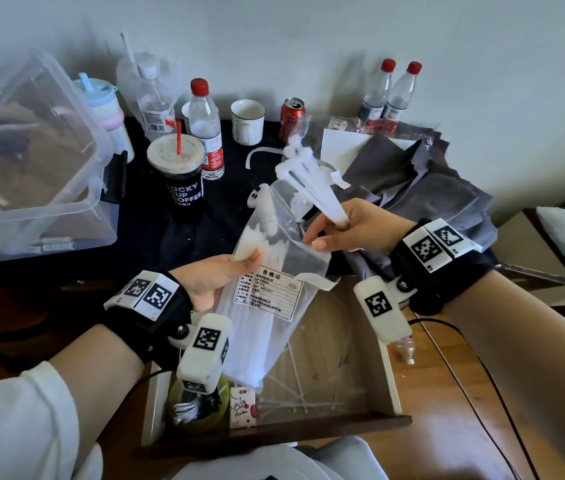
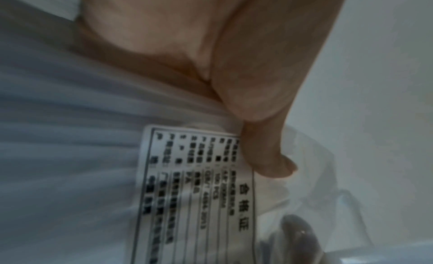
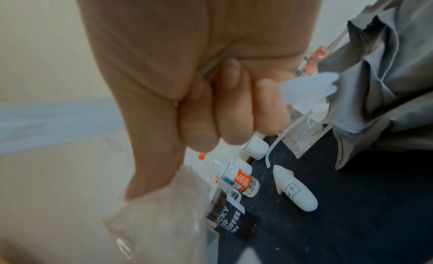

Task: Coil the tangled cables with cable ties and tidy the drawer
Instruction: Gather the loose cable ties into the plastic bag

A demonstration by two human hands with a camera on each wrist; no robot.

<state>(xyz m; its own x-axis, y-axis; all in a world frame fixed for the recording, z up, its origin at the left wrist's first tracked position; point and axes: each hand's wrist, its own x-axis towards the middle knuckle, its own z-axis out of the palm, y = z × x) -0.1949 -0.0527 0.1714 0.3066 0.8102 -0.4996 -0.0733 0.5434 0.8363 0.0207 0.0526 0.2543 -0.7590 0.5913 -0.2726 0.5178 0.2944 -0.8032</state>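
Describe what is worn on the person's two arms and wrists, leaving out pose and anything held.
Each wrist carries a black strap with white blocks printed with black square codes: left hand, right hand. A white camera pod with another code hangs under the left wrist, a second pod under the right. Thin black cables trail from both. The left arm wears a white sleeve.

Head view: soft, even daylight, brightest on the pale wall (image 1: 482, 46); the bottles (image 1: 392, 95) cast faint shadows on it. The dark table (image 1: 156, 237) reads underexposed. Wide-angle distortion bows the clear bin (image 1: 31, 150) and the frame edges; the sleeves (image 1: 21, 427) at the bottom are soft. Left wrist view: dim, bluish, blurred throughout; the label (image 2: 194, 194) print is smeared. Right wrist view: the hand (image 3: 187, 73) is near and out of focus, the coffee cup (image 3: 229, 218) lettering sharper, and a small glare spot sits on the plastic bag (image 3: 124, 245).
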